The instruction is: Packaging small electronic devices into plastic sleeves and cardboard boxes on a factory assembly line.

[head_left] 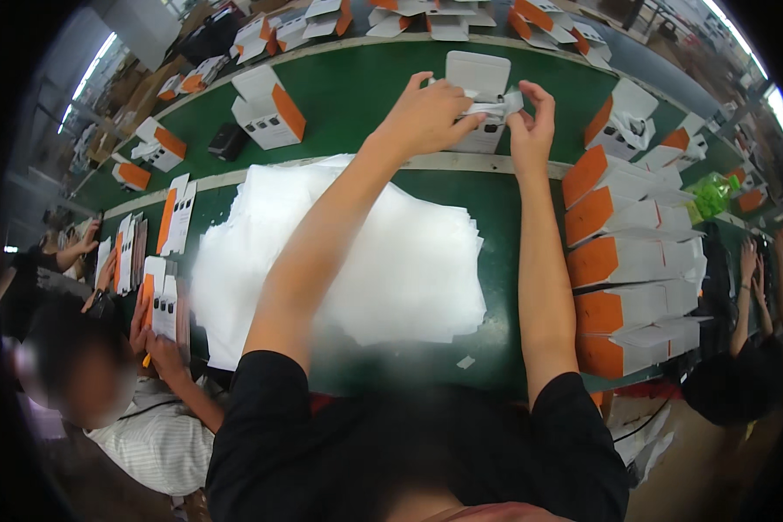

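Along the far strip of a green workbench (374,76), directly ahead of the person, an open white box (476,142) stands upright with its tall, round-cornered flap (478,73) raised at the back. Across its mouth lies a white wrapping (494,110), thin, creased and slightly glossy, bunched toward the right end; what sits beneath cannot be made out. The box's front is plain pale card, partly hidden by the fingers. The two hands are apart, one on either side of the mouth: the right hand (532,122) pinches the wrapping's right end between thumb and fingers, while the left hand (426,115) reaches over from the left, thumb against the wrapping, its grip too hidden to tell. Nearer the person spreads a broad pile of white sheets (348,261), flanked on the right by a row of orange-and-white boxes (602,268).
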{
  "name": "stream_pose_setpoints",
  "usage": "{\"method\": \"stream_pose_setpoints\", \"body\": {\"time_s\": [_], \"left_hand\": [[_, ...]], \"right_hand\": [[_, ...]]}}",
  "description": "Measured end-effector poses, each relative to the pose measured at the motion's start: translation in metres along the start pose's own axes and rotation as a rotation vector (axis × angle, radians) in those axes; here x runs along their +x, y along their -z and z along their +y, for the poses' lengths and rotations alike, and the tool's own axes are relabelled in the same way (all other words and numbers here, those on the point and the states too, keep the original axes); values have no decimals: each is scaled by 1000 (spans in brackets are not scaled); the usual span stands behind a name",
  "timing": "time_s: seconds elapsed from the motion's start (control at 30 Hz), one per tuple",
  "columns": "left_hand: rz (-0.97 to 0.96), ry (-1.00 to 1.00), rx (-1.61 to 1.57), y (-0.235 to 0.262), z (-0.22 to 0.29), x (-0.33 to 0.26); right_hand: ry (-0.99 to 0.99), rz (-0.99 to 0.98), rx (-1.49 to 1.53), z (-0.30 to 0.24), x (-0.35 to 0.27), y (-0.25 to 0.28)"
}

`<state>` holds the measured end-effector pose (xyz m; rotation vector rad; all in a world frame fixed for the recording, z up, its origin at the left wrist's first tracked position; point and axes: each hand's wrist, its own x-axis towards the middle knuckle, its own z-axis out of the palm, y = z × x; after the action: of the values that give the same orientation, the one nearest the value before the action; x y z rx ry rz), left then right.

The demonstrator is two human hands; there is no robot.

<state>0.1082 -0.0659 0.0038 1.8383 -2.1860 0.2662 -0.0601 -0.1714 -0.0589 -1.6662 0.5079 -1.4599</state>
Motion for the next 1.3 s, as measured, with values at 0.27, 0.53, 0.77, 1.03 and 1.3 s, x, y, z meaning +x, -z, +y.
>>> {"method": "stream_pose_setpoints", "body": {"time_s": [0.27,0.53,0.77,1.03,1.3], "left_hand": [[537,35,-33,-14,8,-23],[276,408,-505,37,73,-119],[159,456,-356,-20,102,-187],[164,454,-363,-15,96,-192],[251,393,-406,-27,89,-194]], "right_hand": [[-169,-353,45,58,1,9],[-186,-198,-207,106,43,42],[-254,-32,-169,100,31,37],[-232,105,-99,99,28,36],[-297,188,-104,107,32,40]]}}
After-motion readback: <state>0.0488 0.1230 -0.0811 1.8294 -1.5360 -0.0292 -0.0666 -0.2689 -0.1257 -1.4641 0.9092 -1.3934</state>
